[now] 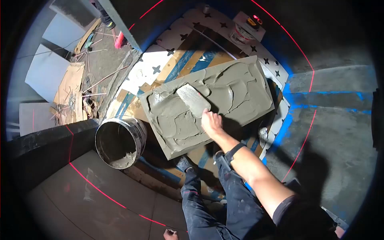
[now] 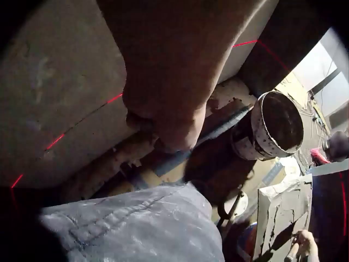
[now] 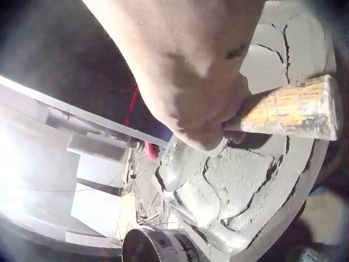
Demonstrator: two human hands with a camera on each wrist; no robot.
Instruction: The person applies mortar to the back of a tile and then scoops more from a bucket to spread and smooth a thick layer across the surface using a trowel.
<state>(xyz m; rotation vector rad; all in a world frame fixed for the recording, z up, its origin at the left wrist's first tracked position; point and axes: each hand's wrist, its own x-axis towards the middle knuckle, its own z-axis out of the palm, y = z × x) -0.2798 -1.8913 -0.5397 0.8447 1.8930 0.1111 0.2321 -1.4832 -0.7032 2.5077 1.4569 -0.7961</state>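
My right hand [image 1: 212,123] grips the wooden handle [image 3: 289,109] of a trowel. Its flat blade [image 1: 192,98] lies over grey mortar [image 1: 236,92] spread in uneven ridges across a large rectangular tile [image 1: 173,154]. From the right wrist view, the fingers wrap the handle just above the mortar [image 3: 229,180], and the blade is hidden behind the hand. Down at the bottom edge of the head view is my left hand [image 1: 171,235], away from the tile. In the left wrist view that hand [image 2: 169,123] hangs beside the trouser leg with loosely bent fingers and no visible object.
A bucket [image 1: 138,138] with mortar inside stands left of the tile. Another bucket [image 1: 242,34] at the back carries a board with a yellow-and-black laser level [image 1: 254,22]. Cardboard [image 1: 69,90] and debris lie at far left. Red laser lines cross the walls.
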